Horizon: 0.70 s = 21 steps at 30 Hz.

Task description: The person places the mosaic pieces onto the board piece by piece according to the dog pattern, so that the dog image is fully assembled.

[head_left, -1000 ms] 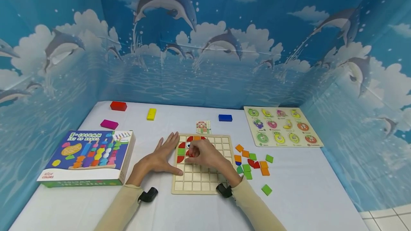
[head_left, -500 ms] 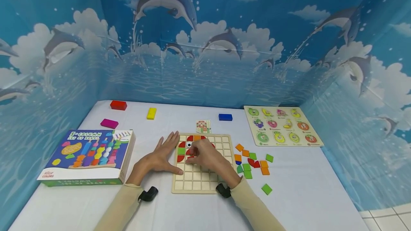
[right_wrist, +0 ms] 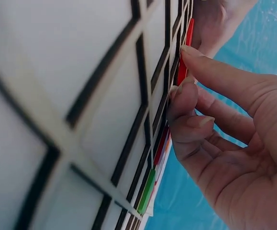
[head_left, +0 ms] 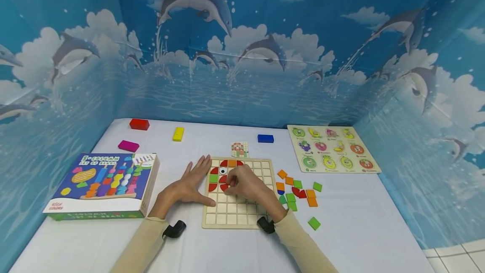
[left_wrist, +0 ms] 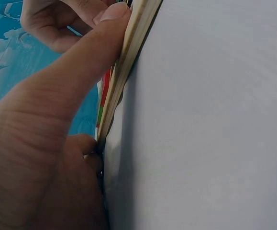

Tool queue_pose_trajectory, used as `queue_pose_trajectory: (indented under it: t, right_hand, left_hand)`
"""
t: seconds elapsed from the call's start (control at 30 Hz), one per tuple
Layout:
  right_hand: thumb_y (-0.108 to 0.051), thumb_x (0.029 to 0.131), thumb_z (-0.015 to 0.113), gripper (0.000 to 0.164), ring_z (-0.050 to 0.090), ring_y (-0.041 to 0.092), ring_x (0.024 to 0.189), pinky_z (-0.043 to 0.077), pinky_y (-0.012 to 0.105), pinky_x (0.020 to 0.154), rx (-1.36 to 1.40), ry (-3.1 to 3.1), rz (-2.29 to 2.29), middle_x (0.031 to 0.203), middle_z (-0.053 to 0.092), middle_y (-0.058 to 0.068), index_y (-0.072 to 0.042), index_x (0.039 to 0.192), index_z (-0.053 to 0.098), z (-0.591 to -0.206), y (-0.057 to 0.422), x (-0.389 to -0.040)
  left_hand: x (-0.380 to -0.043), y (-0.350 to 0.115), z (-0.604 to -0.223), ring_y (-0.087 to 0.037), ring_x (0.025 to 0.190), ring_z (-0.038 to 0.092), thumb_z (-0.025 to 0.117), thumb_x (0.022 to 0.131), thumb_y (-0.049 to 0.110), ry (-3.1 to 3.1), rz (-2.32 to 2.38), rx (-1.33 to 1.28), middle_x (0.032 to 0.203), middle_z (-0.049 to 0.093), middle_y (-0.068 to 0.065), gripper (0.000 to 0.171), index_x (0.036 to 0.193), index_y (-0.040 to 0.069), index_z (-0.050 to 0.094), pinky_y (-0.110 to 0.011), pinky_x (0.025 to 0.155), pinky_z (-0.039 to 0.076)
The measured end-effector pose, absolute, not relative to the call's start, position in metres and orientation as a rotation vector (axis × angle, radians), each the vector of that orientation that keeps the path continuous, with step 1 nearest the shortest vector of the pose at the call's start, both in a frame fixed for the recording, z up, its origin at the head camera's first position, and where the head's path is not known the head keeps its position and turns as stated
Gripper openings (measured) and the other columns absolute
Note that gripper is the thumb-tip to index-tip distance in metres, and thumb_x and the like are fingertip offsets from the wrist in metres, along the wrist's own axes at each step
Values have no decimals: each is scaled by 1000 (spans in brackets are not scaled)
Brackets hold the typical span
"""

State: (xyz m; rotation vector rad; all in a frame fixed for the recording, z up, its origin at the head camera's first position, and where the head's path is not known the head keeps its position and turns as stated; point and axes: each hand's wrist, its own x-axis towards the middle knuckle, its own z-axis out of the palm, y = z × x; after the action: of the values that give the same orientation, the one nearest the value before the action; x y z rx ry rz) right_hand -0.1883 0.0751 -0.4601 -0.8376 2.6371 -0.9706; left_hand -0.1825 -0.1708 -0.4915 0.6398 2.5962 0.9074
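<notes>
A square wooden grid board point(head_left: 236, 221) lies on the table, with red, green and orange tiles and a white eye tile point(head_left: 223, 171) set in its upper left cells. My left hand point(head_left: 191, 186) spreads along the board's left side, its thumb point(left_wrist: 88, 62) lying over the edge. Over the upper middle of the grid is my right hand point(head_left: 246, 184). Its thumb and bent fingers pinch at a red tile point(right_wrist: 184, 62) low at the grid, as the right wrist view shows. A small picture card point(head_left: 240, 150) lies just behind the board.
Several loose orange, green and red tiles point(head_left: 312, 201) are scattered right of the board. A bead-set box point(head_left: 96, 188) stands at the left. Behind are red point(head_left: 139, 124), magenta point(head_left: 128, 146), yellow point(head_left: 178, 134) and blue blocks point(head_left: 265, 138), and a fruit puzzle board point(head_left: 333, 150).
My right hand has shifted slightly right, uncovering more of the eye tile and the red pieces beneath it. The left hand stays in place on the board's edge.
</notes>
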Motion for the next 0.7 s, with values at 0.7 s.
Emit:
queue_pose_trajectory:
  t: [0.7]
  right_hand:
    - [-10,88,91,19,56,8,62,49,21,57,-833,2677,-988,69,64,-4,-7,80,74,-458,76,-190]
  left_hand:
    - [-183,-169,-491,-35,168,-8,95,76,54,2589,895,626,182,-1,-16,140,173,2,8,-61,133,-11]
